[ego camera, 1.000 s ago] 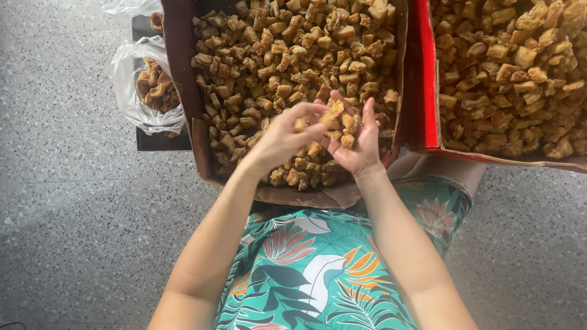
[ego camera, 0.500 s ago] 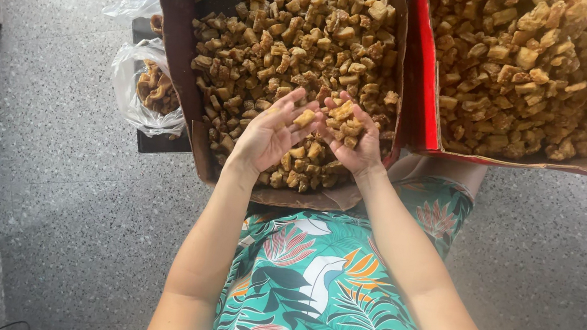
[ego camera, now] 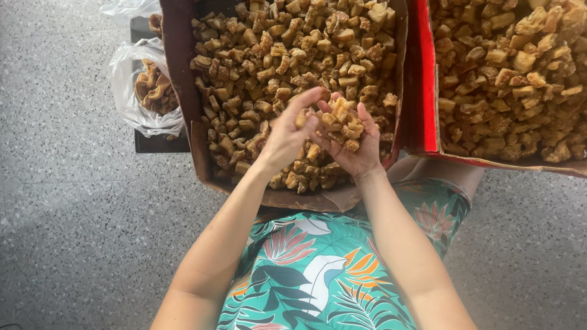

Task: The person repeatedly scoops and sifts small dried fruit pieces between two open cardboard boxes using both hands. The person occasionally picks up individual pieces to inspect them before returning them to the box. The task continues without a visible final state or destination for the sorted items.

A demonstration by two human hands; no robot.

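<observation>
Left hand [ego camera: 286, 137] and right hand [ego camera: 350, 138] cupped together, fingers half curled round a heap of brown chunks [ego camera: 335, 117]. Held over near edge of left box [ego camera: 170, 53]. Red-edged box [ego camera: 423, 76] just beside; bag [ego camera: 127, 82] left, open floor [ego camera: 57, 192] around.

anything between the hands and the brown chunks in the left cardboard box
Nothing visible. The left hand and right hand are cupped together directly over the open dark cardboard box, already holding a heap of the golden-brown crispy chunks. The box has no lid or cover across its top.
</observation>
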